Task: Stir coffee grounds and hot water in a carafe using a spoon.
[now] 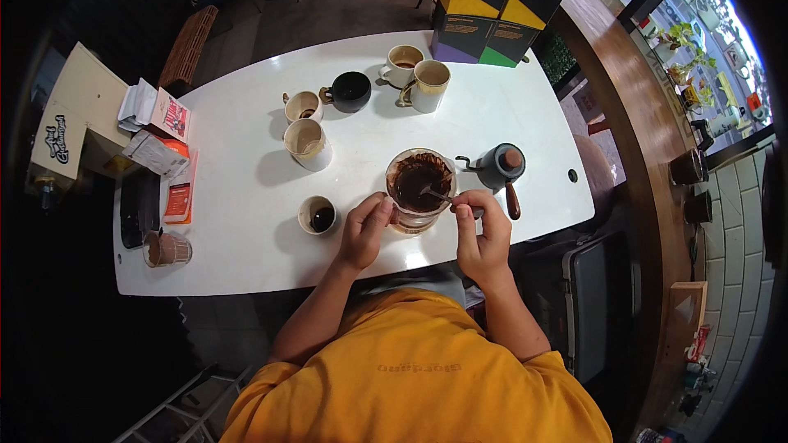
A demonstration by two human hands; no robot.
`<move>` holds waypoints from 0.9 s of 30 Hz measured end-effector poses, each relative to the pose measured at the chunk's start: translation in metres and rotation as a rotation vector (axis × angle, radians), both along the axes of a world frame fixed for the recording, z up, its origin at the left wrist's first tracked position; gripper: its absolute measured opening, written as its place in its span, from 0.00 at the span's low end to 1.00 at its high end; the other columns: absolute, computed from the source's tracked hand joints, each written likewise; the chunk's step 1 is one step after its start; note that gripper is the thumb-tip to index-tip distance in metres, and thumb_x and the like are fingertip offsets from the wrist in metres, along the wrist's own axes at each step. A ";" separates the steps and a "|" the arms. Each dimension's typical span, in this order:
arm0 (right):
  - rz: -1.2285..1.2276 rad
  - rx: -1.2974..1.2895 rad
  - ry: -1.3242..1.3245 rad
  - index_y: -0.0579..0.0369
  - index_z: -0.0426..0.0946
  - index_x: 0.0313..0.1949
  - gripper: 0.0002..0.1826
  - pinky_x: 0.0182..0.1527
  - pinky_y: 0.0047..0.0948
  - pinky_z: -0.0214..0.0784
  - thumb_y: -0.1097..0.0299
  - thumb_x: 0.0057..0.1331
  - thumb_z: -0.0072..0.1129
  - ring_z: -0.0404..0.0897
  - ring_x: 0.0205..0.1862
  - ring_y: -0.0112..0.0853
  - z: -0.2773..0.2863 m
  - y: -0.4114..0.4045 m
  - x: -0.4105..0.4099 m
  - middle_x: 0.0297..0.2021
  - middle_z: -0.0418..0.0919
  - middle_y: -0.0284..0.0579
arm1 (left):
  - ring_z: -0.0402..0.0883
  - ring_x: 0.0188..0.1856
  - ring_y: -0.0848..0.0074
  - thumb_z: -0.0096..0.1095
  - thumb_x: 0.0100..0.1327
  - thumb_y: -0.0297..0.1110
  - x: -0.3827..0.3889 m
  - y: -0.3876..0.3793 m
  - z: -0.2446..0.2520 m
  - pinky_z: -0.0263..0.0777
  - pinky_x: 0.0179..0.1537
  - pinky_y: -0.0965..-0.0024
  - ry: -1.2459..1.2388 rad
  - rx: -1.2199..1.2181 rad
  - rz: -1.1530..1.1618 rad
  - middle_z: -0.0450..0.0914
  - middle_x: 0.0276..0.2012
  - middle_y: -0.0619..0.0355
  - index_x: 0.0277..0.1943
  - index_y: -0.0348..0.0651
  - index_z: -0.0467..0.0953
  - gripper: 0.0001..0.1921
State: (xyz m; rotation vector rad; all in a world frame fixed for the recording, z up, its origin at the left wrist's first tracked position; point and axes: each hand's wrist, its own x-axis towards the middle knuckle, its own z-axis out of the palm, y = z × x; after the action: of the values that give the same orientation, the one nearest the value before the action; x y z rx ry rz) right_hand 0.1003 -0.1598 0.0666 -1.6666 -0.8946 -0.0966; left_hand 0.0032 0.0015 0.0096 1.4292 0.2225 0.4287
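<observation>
A glass coffee dripper (451, 179) sits in front of me on what looks like a glass server (415, 223), the lower part partly covered by my left hand. Dark wet coffee grounds (411, 179) fill it and cling to its wall. My left hand (362, 234) pinches the near left side of this glassware. In my right hand (483, 237) is a metal spoon (438, 195), its tip down in the grounds. Left of my hands stands a small cup (317, 215) with dark liquid. A grey gooseneck kettle (492, 167) with wooden knob and handle stands close by on the right.
The white table (240, 252) carries several used mugs, including a black mug (351, 91) and a tall white mug (430, 89). Dark boxes (486, 18) rise at the far right. Coffee bags (159, 152) and a ribbed glass (167, 249) line the left end.
</observation>
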 end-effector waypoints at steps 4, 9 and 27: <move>0.000 -0.014 0.022 0.65 0.71 0.37 0.03 0.36 0.24 0.70 0.79 0.63 0.51 0.77 0.31 0.33 0.001 0.000 -0.001 0.32 0.76 0.49 | 0.59 0.29 0.87 0.39 0.71 0.38 0.000 0.001 0.001 0.55 0.31 0.82 0.009 0.045 -0.006 0.70 0.26 0.65 0.33 0.37 0.72 0.16; -0.032 0.086 0.007 0.65 0.71 0.38 0.04 0.37 0.24 0.69 0.78 0.64 0.50 0.77 0.33 0.34 -0.004 0.000 -0.001 0.33 0.76 0.49 | 0.60 0.29 0.85 0.41 0.71 0.36 -0.001 0.000 0.005 0.56 0.33 0.80 0.014 0.021 0.001 0.68 0.25 0.64 0.31 0.36 0.70 0.16; -0.016 0.230 0.011 0.63 0.69 0.36 0.02 0.33 0.23 0.65 0.78 0.63 0.49 0.72 0.29 0.32 -0.006 0.001 -0.004 0.30 0.73 0.47 | 0.61 0.29 0.86 0.40 0.71 0.39 -0.001 0.000 0.005 0.57 0.34 0.80 0.014 0.052 0.009 0.72 0.26 0.64 0.33 0.37 0.73 0.17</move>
State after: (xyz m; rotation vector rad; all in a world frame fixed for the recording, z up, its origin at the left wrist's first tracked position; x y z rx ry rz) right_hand 0.0958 -0.1591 0.0602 -1.4593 -0.8291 -0.1939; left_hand 0.0026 0.0014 0.0143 1.4834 0.2306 0.4342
